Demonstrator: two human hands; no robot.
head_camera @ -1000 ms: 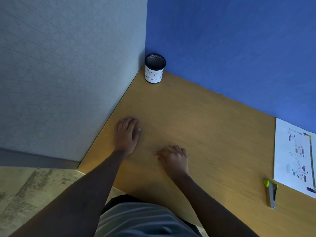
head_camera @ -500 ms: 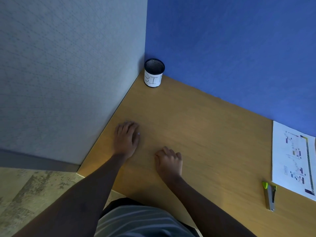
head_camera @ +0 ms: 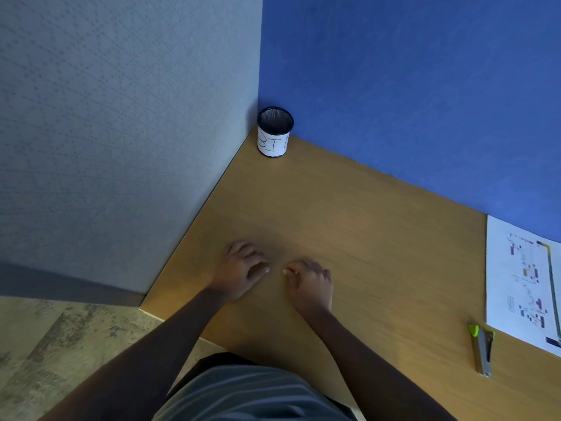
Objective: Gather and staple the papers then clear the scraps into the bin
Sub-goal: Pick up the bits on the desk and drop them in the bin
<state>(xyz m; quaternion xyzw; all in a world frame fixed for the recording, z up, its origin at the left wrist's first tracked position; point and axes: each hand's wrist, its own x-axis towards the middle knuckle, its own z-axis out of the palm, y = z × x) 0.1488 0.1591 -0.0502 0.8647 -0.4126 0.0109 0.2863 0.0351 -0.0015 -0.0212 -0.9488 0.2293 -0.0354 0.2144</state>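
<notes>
A: Where are the hands?
B: The left hand (head_camera: 239, 268) rests on the desk (head_camera: 364, 223), its fingers loosely bent and the tips on the wood. Well behind it the bin (head_camera: 274, 132) stands upright in the corner, between the grey wall (head_camera: 121, 117) and the blue wall (head_camera: 394, 86). The right hand (head_camera: 309, 284) is just beside the left one, with fingers curled and thumb against forefinger. Whether it pinches a scrap, I cannot tell.
A: And the papers?
B: The stapler (head_camera: 482, 347) lies far to the right, and the papers (head_camera: 522, 284) lie just beside it.
</notes>
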